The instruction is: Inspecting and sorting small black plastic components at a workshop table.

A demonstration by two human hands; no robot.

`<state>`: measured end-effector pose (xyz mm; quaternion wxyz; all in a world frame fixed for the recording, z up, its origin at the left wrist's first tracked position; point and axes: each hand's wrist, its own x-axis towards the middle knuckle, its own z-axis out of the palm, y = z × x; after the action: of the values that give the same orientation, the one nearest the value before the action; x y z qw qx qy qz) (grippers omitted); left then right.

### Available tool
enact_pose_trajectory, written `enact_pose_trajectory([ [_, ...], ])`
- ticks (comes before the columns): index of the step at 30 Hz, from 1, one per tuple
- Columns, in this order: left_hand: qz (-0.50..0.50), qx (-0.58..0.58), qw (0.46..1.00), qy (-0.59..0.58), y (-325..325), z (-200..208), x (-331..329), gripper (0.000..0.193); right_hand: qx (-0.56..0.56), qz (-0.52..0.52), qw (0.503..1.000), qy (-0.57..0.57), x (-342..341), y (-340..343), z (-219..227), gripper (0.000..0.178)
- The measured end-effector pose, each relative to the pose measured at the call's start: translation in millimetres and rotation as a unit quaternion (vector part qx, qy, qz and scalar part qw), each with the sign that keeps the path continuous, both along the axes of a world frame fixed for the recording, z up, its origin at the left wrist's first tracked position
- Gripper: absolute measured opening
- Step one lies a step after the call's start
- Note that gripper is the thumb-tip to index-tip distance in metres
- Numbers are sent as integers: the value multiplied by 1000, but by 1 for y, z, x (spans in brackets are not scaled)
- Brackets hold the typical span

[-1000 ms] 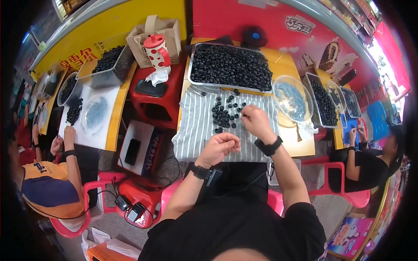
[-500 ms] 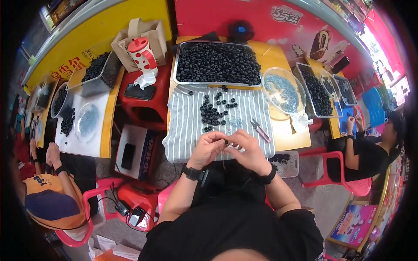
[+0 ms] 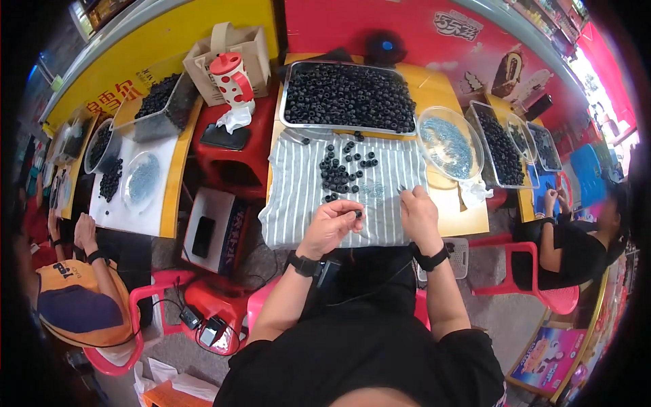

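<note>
Head view: your left hand (image 3: 329,227) pinches a ring (image 3: 358,214) above the cloth (image 3: 288,210), near its front edge; your right hand (image 3: 420,216) curls over a tool (image 3: 401,188), its grip unclear. A loose pinch could drop the ring; a slipping tool could nick it. Red characters (image 3: 125,93) mark the yellow wall (image 3: 254,24); pale lettering (image 3: 458,26), the red wall (image 3: 380,20).
</note>
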<state>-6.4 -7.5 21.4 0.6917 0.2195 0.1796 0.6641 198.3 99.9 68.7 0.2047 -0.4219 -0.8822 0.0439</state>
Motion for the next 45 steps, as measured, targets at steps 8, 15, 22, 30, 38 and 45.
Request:
enact_pose_trajectory([
  [8,8,8,1000,-1,0,-1,0,20,16,44,999,26,-12,-17,4,9],
  [15,17,13,1000,-8,1,-6,1,19,-234,140,887,373,-41,-46,26,13],
  [22,19,11,1000,-3,0,-6,1,19,-213,179,890,363,-57,-57,24,13],
  [30,35,15,999,20,-1,-5,0,17,30,178,957,227,-56,-67,17,23],
  [38,50,-10,998,-37,-1,-6,-1,16,-135,155,920,332,-63,-74,17,29],
  [45,46,22,997,-50,-2,-8,-1,18,-130,107,969,183,-65,-9,23,10],
])
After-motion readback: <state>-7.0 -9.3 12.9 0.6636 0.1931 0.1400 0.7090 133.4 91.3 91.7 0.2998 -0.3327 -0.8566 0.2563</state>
